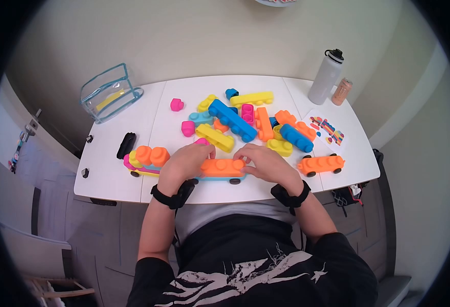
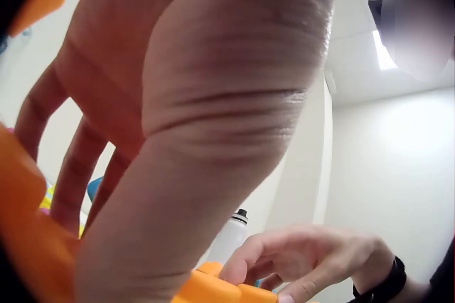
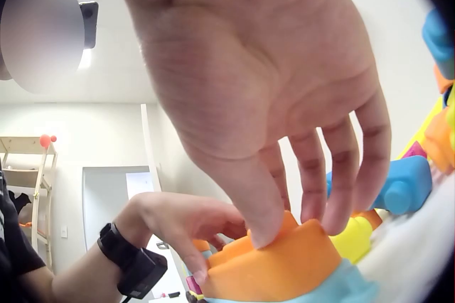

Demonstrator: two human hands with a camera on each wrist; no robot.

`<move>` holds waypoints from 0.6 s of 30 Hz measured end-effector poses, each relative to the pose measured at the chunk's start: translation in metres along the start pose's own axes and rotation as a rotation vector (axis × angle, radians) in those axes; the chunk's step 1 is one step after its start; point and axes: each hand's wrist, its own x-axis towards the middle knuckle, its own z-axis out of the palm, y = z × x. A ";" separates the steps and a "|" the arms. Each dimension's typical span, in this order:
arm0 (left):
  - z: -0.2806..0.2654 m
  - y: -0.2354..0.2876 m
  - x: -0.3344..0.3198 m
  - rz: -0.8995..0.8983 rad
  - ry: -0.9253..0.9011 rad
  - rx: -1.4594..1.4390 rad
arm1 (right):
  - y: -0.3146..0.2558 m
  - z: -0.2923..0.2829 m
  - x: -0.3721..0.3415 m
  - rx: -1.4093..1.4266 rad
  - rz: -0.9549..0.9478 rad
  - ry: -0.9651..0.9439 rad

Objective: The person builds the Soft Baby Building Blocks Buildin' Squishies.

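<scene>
Fingers (image 3: 344,168) astride orange block (image 3: 277,269)

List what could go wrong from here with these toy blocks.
The light-blue plastic base has black wheels, so it could roll if the left hand and right hand push unevenly on the long orange studded block above it.
The left hand is close beside the round orange plastic blocks at the left and might knock them.
The orange plastic wheeled toy stands near the white table's front edge; a nudge could roll it off.
</scene>
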 end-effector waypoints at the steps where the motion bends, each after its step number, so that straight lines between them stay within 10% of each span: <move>1: 0.000 -0.002 0.001 -0.006 -0.009 -0.013 | 0.000 0.000 0.001 0.001 0.001 -0.004; 9: -0.031 0.008 -0.026 -0.008 0.132 -0.015 | 0.014 -0.019 -0.005 0.096 -0.027 0.124; 18: -0.070 0.023 -0.061 -0.054 0.241 -0.083 | 0.096 -0.062 0.072 -0.724 0.306 0.149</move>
